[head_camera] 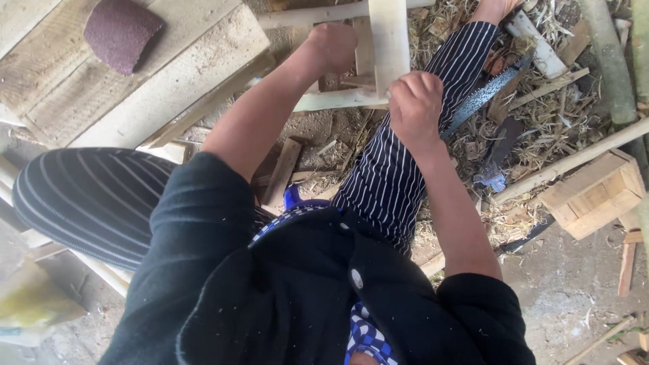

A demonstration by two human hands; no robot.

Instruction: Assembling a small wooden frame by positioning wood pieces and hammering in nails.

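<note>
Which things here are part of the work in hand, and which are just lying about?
In use:
- wooden frame, gripped by the left hand and the right hand

Lying about:
- sandpaper roll on the planks
- saw beside the striped leg
- small wooden box
- wood shavings on the ground

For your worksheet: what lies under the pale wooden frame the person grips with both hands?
Under the wooden frame lie bare dirt, wood shavings and the striped trouser leg. The left hand and right hand cover parts of the frame; the ground directly beneath its slats is hidden.
</note>
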